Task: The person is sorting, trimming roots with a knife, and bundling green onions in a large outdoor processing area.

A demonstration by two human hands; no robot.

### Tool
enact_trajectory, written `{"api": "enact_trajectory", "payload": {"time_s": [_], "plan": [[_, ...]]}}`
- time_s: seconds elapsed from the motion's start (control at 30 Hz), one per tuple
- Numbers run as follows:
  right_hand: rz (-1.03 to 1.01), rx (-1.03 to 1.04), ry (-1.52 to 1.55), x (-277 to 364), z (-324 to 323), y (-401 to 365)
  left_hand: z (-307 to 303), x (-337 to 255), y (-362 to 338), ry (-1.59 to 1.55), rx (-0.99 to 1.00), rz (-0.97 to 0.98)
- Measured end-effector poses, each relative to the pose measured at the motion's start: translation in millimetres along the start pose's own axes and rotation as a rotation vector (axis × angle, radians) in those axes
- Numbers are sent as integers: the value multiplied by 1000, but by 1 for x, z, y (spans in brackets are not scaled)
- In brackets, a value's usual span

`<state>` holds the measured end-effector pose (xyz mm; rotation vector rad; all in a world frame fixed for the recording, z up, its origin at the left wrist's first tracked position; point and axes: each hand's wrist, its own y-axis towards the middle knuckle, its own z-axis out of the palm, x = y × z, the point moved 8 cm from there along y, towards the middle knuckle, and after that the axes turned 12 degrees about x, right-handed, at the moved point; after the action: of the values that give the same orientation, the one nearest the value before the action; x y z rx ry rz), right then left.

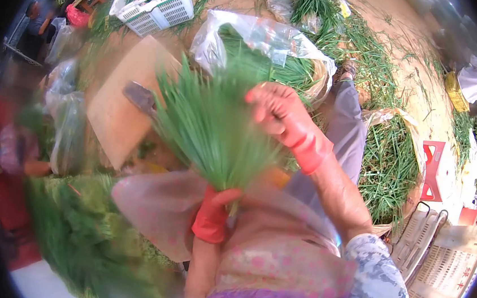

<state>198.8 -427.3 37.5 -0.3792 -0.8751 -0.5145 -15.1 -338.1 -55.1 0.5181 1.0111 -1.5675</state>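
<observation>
My left hand (212,217), in a red rubber glove, is wrapped round the base of a bunch of chives (211,138) above my lap. The long green leaves fan upward and outward, partly blurred. My right hand (289,122), also gloved in red, is raised beside the upper right of the leaves. Its fingers are curled together; what they hold, if anything, I cannot make out. Under the bunch, a pinkish spotted apron (274,260) covers my lap.
Ahead lies an open plastic bag (235,21) of chives; a white crate (160,9) stands behind it. A tan board (120,104) is at left. Loose greens fill a sack (390,168) at right, near a red stool (432,171). Another person (14,149) is at far left.
</observation>
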Motion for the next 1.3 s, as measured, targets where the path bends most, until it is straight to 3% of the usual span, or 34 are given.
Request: {"api": "enact_trajectory", "payload": {"time_s": [0.07,0.13,0.17,0.37,0.6,0.7,0.8,0.9,1.03,1.13,1.23,1.3], "plan": [[-201,46,388,10,-21,1,5,-8,-7,6,-19,-4],[-311,157,341,40,-30,-16,-3,-8,-9,-9,-33,12],[-270,60,275,46,-45,-28,-5,-10,-7,-21,-37,27],[-244,125,6,77,-70,-86,-4,-18,-9,-50,2,73],[-340,322,-128,110,13,-104,-20,0,5,-152,-126,70],[-302,612,-219,126,52,-116,-22,-2,6,-142,-103,32],[476,161,-890,91,20,-106,-23,-5,1,-272,-28,69],[196,193,-1971,63,17,-85,-20,-20,-10,-131,-96,213],[164,39,-834,93,22,-61,-13,-16,-10,-143,15,175],[-193,-46,-1101,115,25,-30,-20,0,-8,-185,87,108],[-2,130,-1101,93,24,-1,-21,10,-3,-179,183,81],[18,217,-1077,65,18,8,-28,19,-3,-145,200,53]]}}
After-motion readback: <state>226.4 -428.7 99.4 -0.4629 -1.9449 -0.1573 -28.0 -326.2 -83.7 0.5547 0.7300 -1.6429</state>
